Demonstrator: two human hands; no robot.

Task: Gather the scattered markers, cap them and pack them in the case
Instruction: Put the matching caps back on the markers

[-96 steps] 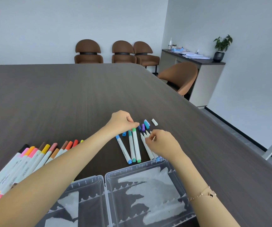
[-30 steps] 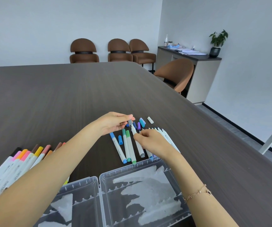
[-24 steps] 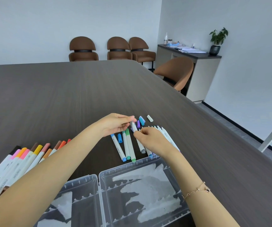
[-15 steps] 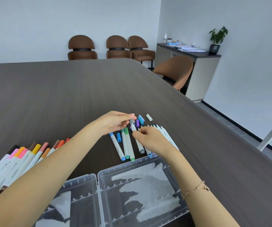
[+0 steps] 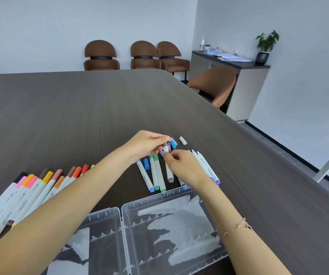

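My left hand (image 5: 146, 144) pinches a grey cap (image 5: 165, 144) at the tip of a white grey-ended marker (image 5: 169, 171). My right hand (image 5: 185, 165) grips that marker's barrel just below the cap. Capped blue and green markers (image 5: 155, 173) lie left of it, with a loose blue cap (image 5: 146, 164) among them. Uncapped white markers (image 5: 205, 165) lie to the right of my right hand. Loose teal and purple caps (image 5: 173, 143) and a white cap (image 5: 183, 140) sit just beyond. The clear plastic case (image 5: 159, 199) lies open in front of me.
A row of capped pink, orange, yellow and brown markers (image 5: 30, 191) lies at the left of the dark wooden table (image 5: 80, 108). Brown chairs (image 5: 143, 55) stand at the far end, another chair (image 5: 215, 84) at the right edge.
My left hand picked up a grey cap and brought it to the marker tip. My right hand took hold of the grey-ended marker's barrel. The view shifted slightly.
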